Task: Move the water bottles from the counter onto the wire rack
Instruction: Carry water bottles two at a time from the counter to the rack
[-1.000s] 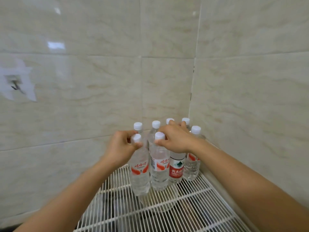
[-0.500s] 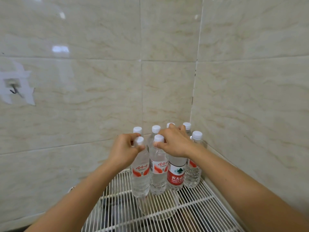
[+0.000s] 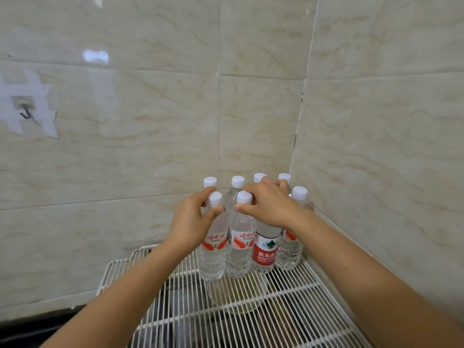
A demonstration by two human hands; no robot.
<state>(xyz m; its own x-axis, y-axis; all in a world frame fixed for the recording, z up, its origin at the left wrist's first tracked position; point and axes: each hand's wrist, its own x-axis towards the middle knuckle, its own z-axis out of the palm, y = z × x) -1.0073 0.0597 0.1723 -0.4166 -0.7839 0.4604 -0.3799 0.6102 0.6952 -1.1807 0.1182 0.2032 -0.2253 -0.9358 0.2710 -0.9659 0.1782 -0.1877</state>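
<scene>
Several clear water bottles with white caps stand upright in the far right corner of the white wire rack (image 3: 296,297). My left hand (image 3: 193,222) grips the neck of the front left bottle (image 3: 213,249), which has a red and white label. My right hand (image 3: 268,207) holds the neck of the bottle beside it (image 3: 238,252). To its right stand a bottle with a red label and green logo (image 3: 265,252) and another bottle (image 3: 292,244). More caps (image 3: 210,182) show in the back row behind my hands.
Marble-look tiled walls meet in a corner right behind the bottles. A metal hook (image 3: 26,114) held by tape sticks to the left wall. Under the rack lies a pale round bowl-like object (image 3: 238,295). The rack's front and left wires carry nothing.
Both hands stay on the two front bottle necks. The left bottle has come upright and closer to its neighbour. The view has shifted slightly.
</scene>
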